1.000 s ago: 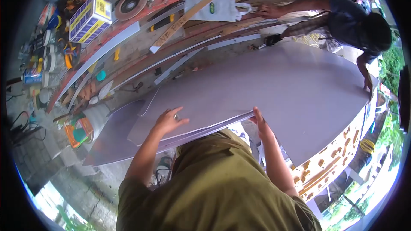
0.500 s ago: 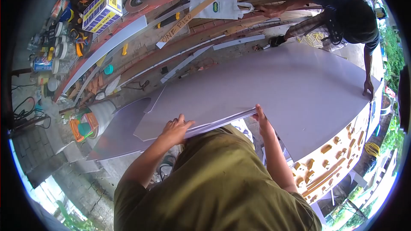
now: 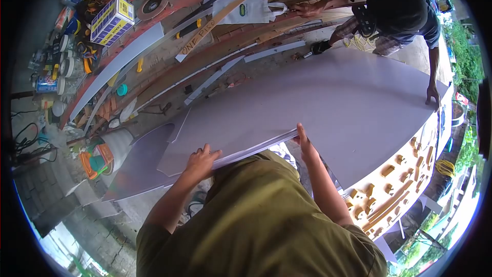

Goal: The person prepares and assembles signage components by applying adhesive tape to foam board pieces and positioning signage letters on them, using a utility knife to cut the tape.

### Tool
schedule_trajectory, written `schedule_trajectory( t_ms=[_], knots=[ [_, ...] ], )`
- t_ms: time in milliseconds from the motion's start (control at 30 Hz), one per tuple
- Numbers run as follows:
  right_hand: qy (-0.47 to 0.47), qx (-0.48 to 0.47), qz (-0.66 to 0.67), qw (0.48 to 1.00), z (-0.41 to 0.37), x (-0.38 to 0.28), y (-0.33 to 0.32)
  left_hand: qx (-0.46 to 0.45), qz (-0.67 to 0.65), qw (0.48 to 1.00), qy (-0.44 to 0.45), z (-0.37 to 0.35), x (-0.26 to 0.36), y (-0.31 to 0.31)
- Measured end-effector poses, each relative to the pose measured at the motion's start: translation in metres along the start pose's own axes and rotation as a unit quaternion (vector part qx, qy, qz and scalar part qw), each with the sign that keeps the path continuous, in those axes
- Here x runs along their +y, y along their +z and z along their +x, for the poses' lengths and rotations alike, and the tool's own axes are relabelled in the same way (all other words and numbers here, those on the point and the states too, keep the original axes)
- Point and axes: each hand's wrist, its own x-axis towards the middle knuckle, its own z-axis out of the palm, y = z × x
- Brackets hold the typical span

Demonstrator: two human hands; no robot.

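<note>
Large flat grey sheets [image 3: 287,97] lie stacked in front of me, and their near edges run close to my waist. My left hand [image 3: 201,163] is closed over the near edge on the left, fingers on the top face. My right hand [image 3: 306,142] grips the same edge farther right, near a corner, with its fingertips up against the edge. Between my hands the edges of more than one sheet show as thin pale lines. Another grey sheet [image 3: 146,156] sticks out beneath at the left. The undersides of the sheets are hidden.
A co-worker [image 3: 397,7] leans over the far right end, one hand [image 3: 433,96] on the sheet edge. A wooden board with cut-outs [image 3: 394,187] stands at right. Behind are a rivet box [image 3: 111,20], a cloth bag [image 3: 246,10], a lettered wooden strip [image 3: 197,43] and a bucket [image 3: 117,146].
The view has shifted a little. Both my hands keep hold of the sheet edge, and the edges between them look closer together. The co-worker's head has moved left and up in view.
</note>
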Motion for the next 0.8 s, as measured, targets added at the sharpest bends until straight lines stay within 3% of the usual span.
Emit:
schedule_trajectory(
  t_ms=[333,567,800],
  knots=[
    [-0.013,-0.002,0.006,1.0,-0.007,-0.004,0.002,0.003,-0.013,1.0,0.001,0.002,-0.004,0.009],
    [0.034,-0.023,-0.009,0.999,0.004,0.008,-0.006,-0.004,-0.008,1.0,-0.002,0.004,-0.009,0.017],
    [0.001,-0.037,0.013,0.999,0.01,0.018,-0.012,-0.005,-0.019,1.0,-0.01,0.007,-0.011,0.02]
  ],
)
